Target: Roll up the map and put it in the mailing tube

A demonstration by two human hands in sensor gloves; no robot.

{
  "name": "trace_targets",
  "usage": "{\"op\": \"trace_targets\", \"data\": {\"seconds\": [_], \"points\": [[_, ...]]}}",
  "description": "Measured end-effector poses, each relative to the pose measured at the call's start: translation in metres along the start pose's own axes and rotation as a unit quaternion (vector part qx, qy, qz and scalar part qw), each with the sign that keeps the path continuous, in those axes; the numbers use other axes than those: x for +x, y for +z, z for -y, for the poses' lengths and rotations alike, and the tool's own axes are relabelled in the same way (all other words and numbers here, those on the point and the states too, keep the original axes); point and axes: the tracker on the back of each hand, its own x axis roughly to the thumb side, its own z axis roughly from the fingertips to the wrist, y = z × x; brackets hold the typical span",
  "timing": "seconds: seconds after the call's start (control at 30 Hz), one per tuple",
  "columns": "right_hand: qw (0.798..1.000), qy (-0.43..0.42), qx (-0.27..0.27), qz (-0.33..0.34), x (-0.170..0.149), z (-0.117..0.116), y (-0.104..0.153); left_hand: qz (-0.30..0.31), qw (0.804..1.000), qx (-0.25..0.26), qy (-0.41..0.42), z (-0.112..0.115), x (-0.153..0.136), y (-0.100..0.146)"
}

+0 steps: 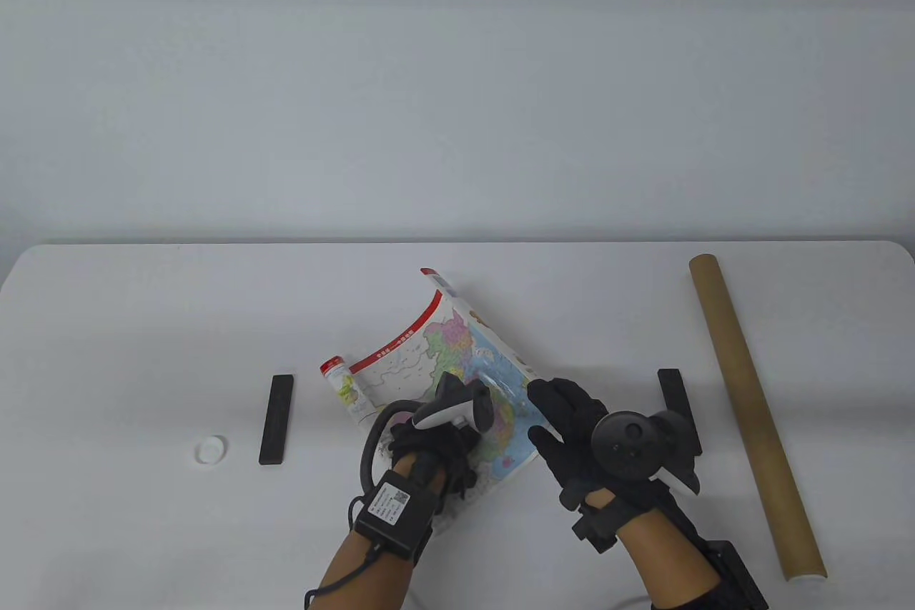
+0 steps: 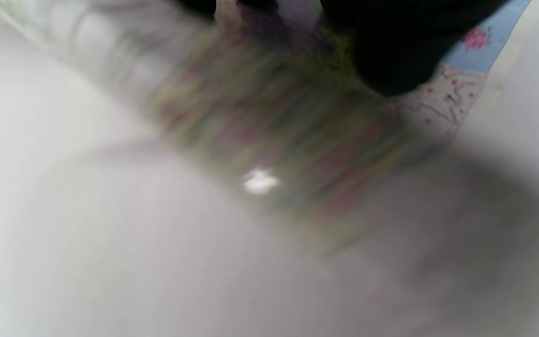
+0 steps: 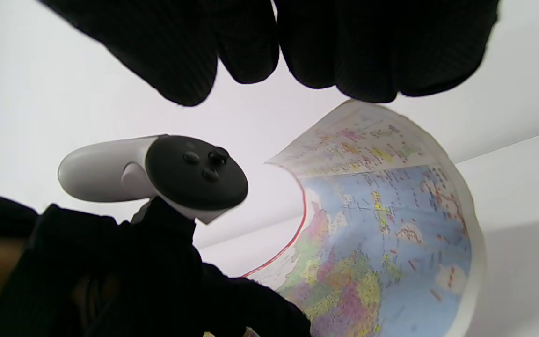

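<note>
The colourful map (image 1: 457,352) lies at the table's middle, partly curled. Its far edge stands up off the table and its left end (image 1: 342,385) is curled into a small roll. My left hand (image 1: 429,435) rests on the map's near part and grips it; the tracker hides the fingers. The left wrist view shows dark fingertips (image 2: 391,51) on the blurred, curved map (image 2: 269,140). My right hand (image 1: 554,417) is open with fingers spread at the map's right edge. The right wrist view shows its fingers (image 3: 344,56) above the curled map (image 3: 382,234). The brown mailing tube (image 1: 750,410) lies at the right.
A black bar (image 1: 277,419) lies left of the map and another (image 1: 678,410) lies right of it, partly under my right hand's tracker. A white cap (image 1: 211,450) lies at the far left. The table's front edge is close to both wrists.
</note>
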Motion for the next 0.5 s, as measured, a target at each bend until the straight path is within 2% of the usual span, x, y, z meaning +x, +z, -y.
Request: {"op": "trace_targets", "data": {"seconds": [0.1, 0.23, 0.3, 0.4, 0.43, 0.5], "points": [[1.000, -0.002, 0.007, 0.008, 0.004, -0.003, 0.000, -0.005, 1.000, 0.004, -0.015, -0.004, 0.001, 0.001], [0.999, 0.003, 0.025, 0.023, 0.012, -0.010, 0.000, 0.002, 0.999, 0.033, -0.017, -0.001, 0.001, -0.001], [0.998, 0.003, 0.047, 0.037, 0.018, -0.018, -0.001, -0.003, 0.999, 0.027, -0.016, 0.002, -0.002, -0.002], [0.995, 0.008, 0.087, 0.052, 0.024, -0.031, -0.003, 0.013, 0.998, 0.005, 0.058, 0.007, -0.013, -0.005], [0.993, 0.014, 0.105, 0.053, 0.026, -0.036, -0.003, 0.012, 0.997, 0.013, 0.076, 0.007, -0.015, -0.004], [0.989, 0.024, 0.138, 0.049, 0.027, -0.046, -0.004, 0.014, 0.997, 0.011, 0.080, 0.006, -0.017, -0.003]]}}
